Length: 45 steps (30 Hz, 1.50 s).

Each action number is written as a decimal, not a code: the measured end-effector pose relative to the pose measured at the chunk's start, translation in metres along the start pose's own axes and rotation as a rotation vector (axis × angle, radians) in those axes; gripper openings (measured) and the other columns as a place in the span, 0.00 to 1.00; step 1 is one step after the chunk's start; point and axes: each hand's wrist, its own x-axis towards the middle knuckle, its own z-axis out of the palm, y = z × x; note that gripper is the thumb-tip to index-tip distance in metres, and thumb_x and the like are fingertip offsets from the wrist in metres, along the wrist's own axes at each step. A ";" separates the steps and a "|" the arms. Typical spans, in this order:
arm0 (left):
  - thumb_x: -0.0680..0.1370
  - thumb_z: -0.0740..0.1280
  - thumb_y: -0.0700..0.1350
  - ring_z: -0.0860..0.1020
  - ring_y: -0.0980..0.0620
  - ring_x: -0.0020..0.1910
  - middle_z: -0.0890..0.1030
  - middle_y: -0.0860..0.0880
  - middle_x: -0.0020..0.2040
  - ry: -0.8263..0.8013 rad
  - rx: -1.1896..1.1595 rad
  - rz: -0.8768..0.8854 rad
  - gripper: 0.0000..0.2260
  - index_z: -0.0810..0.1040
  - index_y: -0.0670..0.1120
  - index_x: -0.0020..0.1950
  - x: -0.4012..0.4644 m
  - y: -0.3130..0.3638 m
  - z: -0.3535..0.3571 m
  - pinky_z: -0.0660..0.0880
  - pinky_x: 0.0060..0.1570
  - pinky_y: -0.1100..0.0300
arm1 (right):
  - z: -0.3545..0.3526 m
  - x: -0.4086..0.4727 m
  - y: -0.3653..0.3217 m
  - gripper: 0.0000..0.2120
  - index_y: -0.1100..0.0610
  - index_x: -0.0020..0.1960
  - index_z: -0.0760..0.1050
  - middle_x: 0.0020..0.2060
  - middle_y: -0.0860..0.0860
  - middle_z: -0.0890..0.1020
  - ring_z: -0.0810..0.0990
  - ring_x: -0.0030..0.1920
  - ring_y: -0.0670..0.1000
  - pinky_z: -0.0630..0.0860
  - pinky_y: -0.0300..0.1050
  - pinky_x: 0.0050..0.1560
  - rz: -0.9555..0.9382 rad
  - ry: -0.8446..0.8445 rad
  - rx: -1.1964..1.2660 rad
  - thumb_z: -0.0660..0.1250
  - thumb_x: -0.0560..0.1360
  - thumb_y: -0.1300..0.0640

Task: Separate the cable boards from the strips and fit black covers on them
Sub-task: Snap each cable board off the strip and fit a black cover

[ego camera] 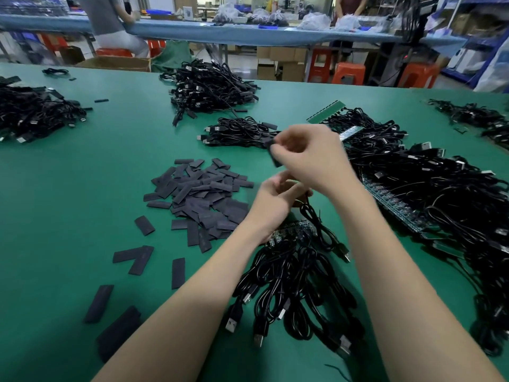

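Above the green desk [82,188], the right hand [308,155] pinched a black cover [275,158], while the left hand [275,199] gripped a cable [316,221] near its board. The cover looked light and pliable, best held by its edges. The board itself was hidden behind the fingers.

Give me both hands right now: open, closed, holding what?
Left hand: closed, gripping a black cable.
Right hand: closed, pinching a black cover.
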 end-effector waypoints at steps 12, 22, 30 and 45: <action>0.79 0.69 0.40 0.80 0.58 0.38 0.84 0.52 0.37 -0.101 -0.055 0.052 0.03 0.82 0.43 0.47 -0.001 0.000 -0.006 0.75 0.39 0.68 | -0.023 -0.022 0.079 0.08 0.52 0.39 0.76 0.40 0.52 0.87 0.82 0.34 0.45 0.74 0.37 0.33 0.438 0.139 0.707 0.70 0.75 0.62; 0.81 0.66 0.40 0.79 0.57 0.39 0.84 0.51 0.39 -0.147 -0.099 0.027 0.08 0.84 0.47 0.46 -0.007 0.007 -0.007 0.73 0.39 0.69 | -0.013 -0.027 0.078 0.09 0.59 0.56 0.74 0.46 0.55 0.87 0.83 0.38 0.47 0.80 0.37 0.42 0.382 0.100 1.116 0.71 0.78 0.62; 0.81 0.65 0.40 0.79 0.56 0.39 0.83 0.51 0.38 -0.158 -0.105 -0.001 0.08 0.84 0.47 0.46 -0.006 0.008 -0.007 0.73 0.44 0.65 | -0.006 -0.026 0.077 0.07 0.61 0.54 0.80 0.44 0.52 0.87 0.82 0.39 0.44 0.79 0.33 0.43 0.352 0.041 1.118 0.69 0.77 0.65; 0.74 0.68 0.47 0.78 0.55 0.40 0.82 0.50 0.37 -0.211 -0.167 -0.009 0.08 0.87 0.50 0.41 -0.008 0.010 -0.011 0.71 0.50 0.58 | -0.013 -0.025 0.075 0.11 0.56 0.47 0.83 0.40 0.50 0.86 0.84 0.41 0.45 0.80 0.34 0.43 0.394 0.039 1.233 0.75 0.65 0.58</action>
